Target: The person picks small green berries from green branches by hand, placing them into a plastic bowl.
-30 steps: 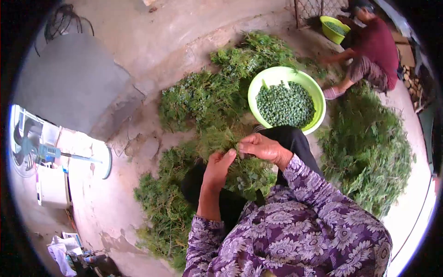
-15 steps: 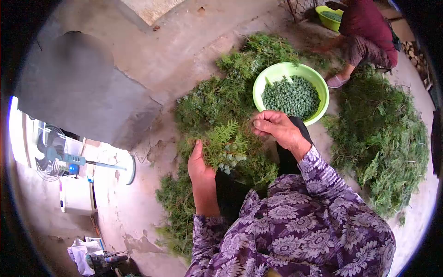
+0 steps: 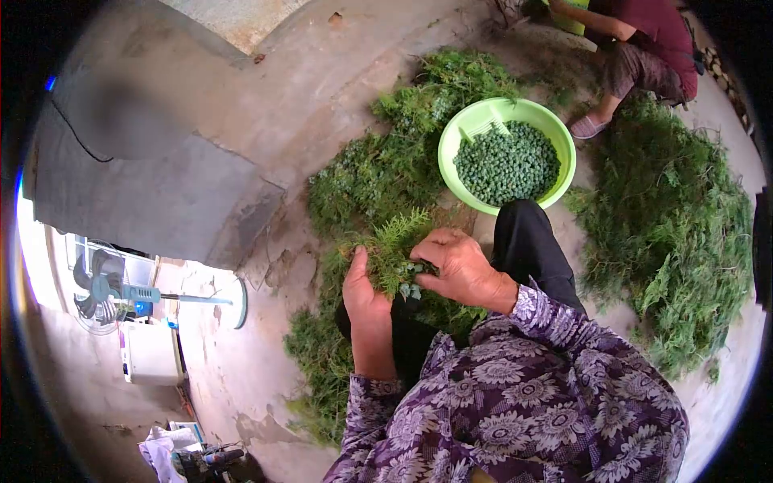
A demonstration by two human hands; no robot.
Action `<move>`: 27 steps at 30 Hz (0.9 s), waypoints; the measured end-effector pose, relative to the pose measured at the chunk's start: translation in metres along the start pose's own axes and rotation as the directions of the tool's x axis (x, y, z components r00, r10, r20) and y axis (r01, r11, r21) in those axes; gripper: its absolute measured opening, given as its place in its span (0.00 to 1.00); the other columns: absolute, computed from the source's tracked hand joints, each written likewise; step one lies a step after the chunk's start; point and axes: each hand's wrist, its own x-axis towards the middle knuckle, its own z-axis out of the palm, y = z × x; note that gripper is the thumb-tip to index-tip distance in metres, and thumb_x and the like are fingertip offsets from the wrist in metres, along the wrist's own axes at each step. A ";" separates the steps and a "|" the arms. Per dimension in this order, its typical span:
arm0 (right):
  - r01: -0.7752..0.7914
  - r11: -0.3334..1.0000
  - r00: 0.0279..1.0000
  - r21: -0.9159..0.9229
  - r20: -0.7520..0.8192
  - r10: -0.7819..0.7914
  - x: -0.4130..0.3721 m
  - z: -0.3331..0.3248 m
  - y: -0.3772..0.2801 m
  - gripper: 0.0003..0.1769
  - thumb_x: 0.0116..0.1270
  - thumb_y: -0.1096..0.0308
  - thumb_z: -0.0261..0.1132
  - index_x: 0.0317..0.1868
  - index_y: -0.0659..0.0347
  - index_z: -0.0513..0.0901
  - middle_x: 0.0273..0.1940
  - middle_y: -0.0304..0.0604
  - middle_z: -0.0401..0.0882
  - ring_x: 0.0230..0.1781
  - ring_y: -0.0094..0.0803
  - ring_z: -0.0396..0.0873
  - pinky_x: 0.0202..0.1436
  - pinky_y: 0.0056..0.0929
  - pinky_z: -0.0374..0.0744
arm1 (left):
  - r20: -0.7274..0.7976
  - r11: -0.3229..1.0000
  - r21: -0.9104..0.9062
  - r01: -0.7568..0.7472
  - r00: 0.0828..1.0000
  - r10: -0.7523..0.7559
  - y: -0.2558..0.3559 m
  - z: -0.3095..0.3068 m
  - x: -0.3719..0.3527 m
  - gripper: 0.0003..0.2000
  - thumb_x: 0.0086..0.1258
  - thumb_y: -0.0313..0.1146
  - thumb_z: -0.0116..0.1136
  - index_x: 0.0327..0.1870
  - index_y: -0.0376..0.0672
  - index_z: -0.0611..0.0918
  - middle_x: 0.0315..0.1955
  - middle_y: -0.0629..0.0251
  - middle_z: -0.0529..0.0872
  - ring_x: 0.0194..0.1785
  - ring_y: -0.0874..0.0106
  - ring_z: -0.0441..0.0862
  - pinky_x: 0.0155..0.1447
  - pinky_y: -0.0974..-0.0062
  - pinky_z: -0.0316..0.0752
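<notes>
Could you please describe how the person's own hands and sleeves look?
The left hand and right hand are bare, without gloves. The left sleeve and right sleeve are purple with a large, pale, daisy-like print. The left one ends partway along the forearm, the right one nearer the wrist.

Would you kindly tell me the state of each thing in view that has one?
Left hand: closed on a leafy sprig.
Right hand: fingers curled at the sprig's berries; whether pinching, unclear.
Near basin: upright, partly filled with loose berries.
Far basin: partly out of view, contents hidden.
Branches: heaped on the floor.
Fan: standing; whether running, unclear.
</notes>
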 end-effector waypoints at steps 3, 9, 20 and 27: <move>-0.030 0.999 0.999 0.014 0.018 0.030 0.001 0.004 -0.001 0.09 0.47 0.69 0.62 0.29 0.61 0.74 0.27 0.47 0.74 0.32 0.44 0.74 0.35 0.40 0.72 | 0.104 0.998 -0.011 0.069 0.992 -0.067 0.000 0.003 -0.008 0.14 0.63 0.34 0.52 0.46 0.36 0.74 0.42 0.59 0.78 0.44 0.65 0.77 0.48 0.64 0.72; -0.037 0.999 0.999 0.040 0.016 0.036 0.001 0.010 0.000 0.05 0.50 0.71 0.59 0.28 0.61 0.74 0.23 0.46 0.74 0.26 0.46 0.75 0.30 0.40 0.72 | -0.006 0.995 0.068 0.073 0.997 -0.073 -0.005 -0.012 -0.009 0.14 0.61 0.34 0.55 0.45 0.35 0.75 0.42 0.59 0.79 0.43 0.65 0.77 0.48 0.65 0.72; -0.201 0.959 0.973 0.202 -0.070 0.219 -0.002 0.019 0.004 0.05 0.47 0.73 0.59 0.28 0.61 0.76 0.23 0.48 0.75 0.24 0.40 0.77 0.27 0.30 0.73 | -0.240 0.989 0.149 -0.024 0.969 0.060 -0.003 -0.027 0.003 0.15 0.60 0.31 0.57 0.46 0.33 0.75 0.40 0.59 0.79 0.40 0.64 0.78 0.43 0.64 0.75; -0.575 0.116 0.632 0.810 0.350 0.691 0.006 -0.006 0.029 0.04 0.56 0.76 0.57 0.32 0.61 0.76 0.27 0.34 0.75 0.24 0.20 0.74 0.23 0.15 0.72 | -0.301 0.985 0.096 -0.142 0.939 0.164 0.023 -0.030 -0.004 0.14 0.61 0.32 0.56 0.45 0.34 0.75 0.42 0.59 0.79 0.42 0.63 0.77 0.44 0.63 0.74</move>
